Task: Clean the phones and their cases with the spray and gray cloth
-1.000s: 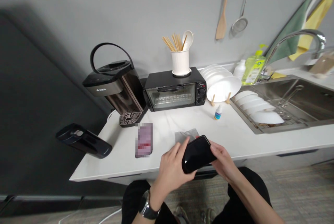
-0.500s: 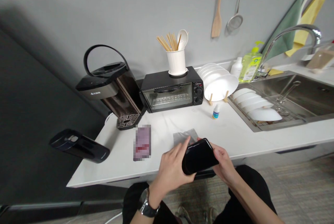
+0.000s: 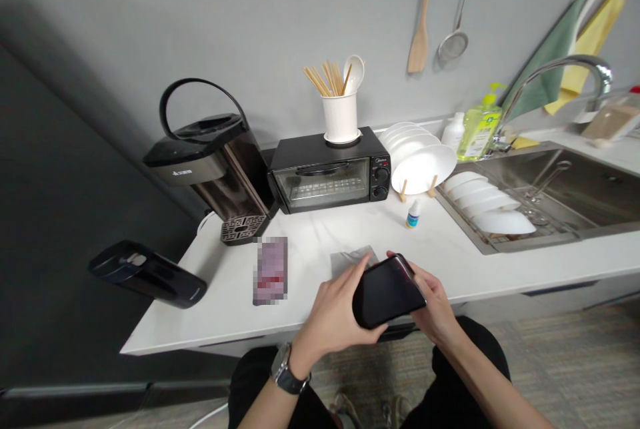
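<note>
A black smartphone (image 3: 389,291), its dark screen facing up, is held between my two hands over the counter's front edge. My left hand (image 3: 337,312), with a watch (image 3: 289,369) on the wrist, grips the phone's left end, thumb along the near side. The right end is held by my right hand (image 3: 434,302), whose fingers reach partly behind it. Just beyond the phone a grey cloth (image 3: 353,259) lies flat on the counter, partly hidden by my left hand. A small white bottle with a blue label (image 3: 413,214) stands farther back to the right.
A pixelated purple item (image 3: 271,271) lies left on the white counter (image 3: 310,232), near a dark tumbler (image 3: 150,273) and a water dispenser (image 3: 215,169). Behind are a toaster oven (image 3: 327,172) and racked plates (image 3: 423,169). The sink (image 3: 575,215) is at the right.
The phone has shifted slightly right and tilted, with both hands keeping hold of it. My view has moved a little; the things on the counter stay in place.
</note>
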### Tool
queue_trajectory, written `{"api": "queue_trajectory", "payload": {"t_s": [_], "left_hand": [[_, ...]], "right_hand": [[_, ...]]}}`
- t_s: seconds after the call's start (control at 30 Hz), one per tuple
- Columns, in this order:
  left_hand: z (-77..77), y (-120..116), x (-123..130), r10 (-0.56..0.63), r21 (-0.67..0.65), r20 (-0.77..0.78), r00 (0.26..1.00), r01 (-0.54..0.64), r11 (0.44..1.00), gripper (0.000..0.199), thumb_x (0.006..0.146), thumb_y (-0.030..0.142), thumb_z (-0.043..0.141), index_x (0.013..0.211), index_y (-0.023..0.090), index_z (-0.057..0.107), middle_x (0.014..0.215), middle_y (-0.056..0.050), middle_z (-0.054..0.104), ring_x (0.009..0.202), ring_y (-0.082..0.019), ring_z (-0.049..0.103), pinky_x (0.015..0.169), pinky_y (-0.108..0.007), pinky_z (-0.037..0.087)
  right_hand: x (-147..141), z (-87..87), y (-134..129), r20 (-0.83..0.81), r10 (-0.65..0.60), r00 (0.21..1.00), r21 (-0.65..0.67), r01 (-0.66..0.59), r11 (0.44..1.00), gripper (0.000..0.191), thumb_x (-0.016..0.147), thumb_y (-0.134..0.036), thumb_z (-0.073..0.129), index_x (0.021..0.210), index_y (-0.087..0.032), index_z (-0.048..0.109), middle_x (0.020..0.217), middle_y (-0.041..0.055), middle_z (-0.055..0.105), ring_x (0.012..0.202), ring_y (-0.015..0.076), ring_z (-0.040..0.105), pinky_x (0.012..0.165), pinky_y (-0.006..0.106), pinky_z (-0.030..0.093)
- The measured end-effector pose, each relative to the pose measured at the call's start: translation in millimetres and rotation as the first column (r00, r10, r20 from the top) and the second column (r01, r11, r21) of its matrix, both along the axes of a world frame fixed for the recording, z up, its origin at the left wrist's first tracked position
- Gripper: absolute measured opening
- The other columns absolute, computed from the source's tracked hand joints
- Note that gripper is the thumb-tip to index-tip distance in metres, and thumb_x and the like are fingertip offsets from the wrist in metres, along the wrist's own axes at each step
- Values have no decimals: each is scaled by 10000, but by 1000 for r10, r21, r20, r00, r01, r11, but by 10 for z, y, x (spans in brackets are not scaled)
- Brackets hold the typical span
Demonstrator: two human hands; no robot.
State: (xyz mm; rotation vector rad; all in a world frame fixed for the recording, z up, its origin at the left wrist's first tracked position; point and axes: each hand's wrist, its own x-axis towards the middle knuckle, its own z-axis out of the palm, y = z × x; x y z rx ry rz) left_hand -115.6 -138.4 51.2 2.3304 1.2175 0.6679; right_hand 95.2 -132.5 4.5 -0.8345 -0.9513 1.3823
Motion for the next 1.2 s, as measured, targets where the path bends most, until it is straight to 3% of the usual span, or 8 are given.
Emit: {"api": "queue_trajectory", "payload": {"t_s": [0.23, 0.43, 0.53, 0.6, 0.7, 0.8, 0.97, 1.2], "left_hand": [[-111, -45, -11, 108, -69, 139, 984, -100, 993, 1013, 686, 280, 872, 1569, 344, 380, 1442, -49, 626, 1271, -283, 647, 1097, -431, 548], [-308, -45, 1, 250, -65, 443, 861, -247, 967, 784, 790, 305, 743, 1514, 269, 444, 1393, -108, 622, 1252, -301, 637, 1081, -465, 533], [-196, 77, -127, 281, -78, 693, 664, -319, 945, 717, 903, 397, 619, 1557, 238, 370, 1205, -92, 663, 967, -216, 692, 905, -384, 586], [-20, 239, -259, 247, -43, 744, 621, -325, 945, 708, 917, 440, 619, 1559, 251, 386, 1157, -65, 637, 857, -166, 643, 781, -301, 566], [197, 607, -415, 220, -9, 524, 823, -253, 968, 725, 906, 386, 673, 1571, 279, 406, 1283, -68, 587, 963, -177, 632, 876, -317, 552], [182, 1044, -428, 154, 59, 126, 980, -162, 985, 765, 831, 328, 785, 1528, 256, 478, 1327, -69, 566, 1224, -251, 589, 1110, -392, 471], [-133, 1597, -291, 73, 8, -86, 994, -73, 997, 654, 782, 297, 848, 1387, 218, 614, 1235, -56, 650, 1163, -253, 624, 1087, -386, 503], [-520, 1790, -272, 80, 63, -131, 988, -73, 995, 629, 907, 387, 741, 1471, 183, 550, 1348, -108, 602, 1290, -295, 509, 1165, -463, 423]], "right_hand": [[5, 93, 84, 202, 50, 978, -11, -48, 999, 467, 958, -624, 634, 1314, -321, 640, 689, -40, 625, 584, 161, 543, 547, 253, 474], [-7, -47, 62, 354, -38, 934, -1, 41, 999, 512, 912, -699, 613, 1177, -291, 770, 1098, 72, 760, 846, 255, 674, 567, 303, 550], [119, -237, 44, 324, -74, 943, -66, 100, 993, 499, 911, -693, 609, 1163, -295, 773, 1164, 82, 769, 927, 297, 717, 549, 318, 567], [241, -357, 28, 292, -120, 949, -106, 157, 982, 486, 903, -679, 631, 1167, -292, 759, 1137, 84, 780, 913, 304, 736, 538, 320, 569], [402, -474, 7, 233, -155, 960, -142, 191, 971, 478, 896, -650, 667, 1209, -294, 728, 1161, 86, 773, 890, 303, 755, 544, 324, 576], [477, -513, -5, 194, -163, 967, -140, 192, 971, 482, 854, -643, 723, 1173, -282, 738, 1109, 82, 769, 809, 289, 757, 556, 342, 588], [496, -521, -35, 193, -156, 969, -150, 186, 971, 481, 843, -646, 738, 1172, -295, 733, 1010, 64, 766, 798, 283, 740, 546, 353, 599], [503, -494, -34, 191, -117, 975, -154, 148, 977, 536, 872, -664, 699, 1257, -292, 688, 1089, 79, 766, 840, 281, 748, 557, 337, 593]]}}
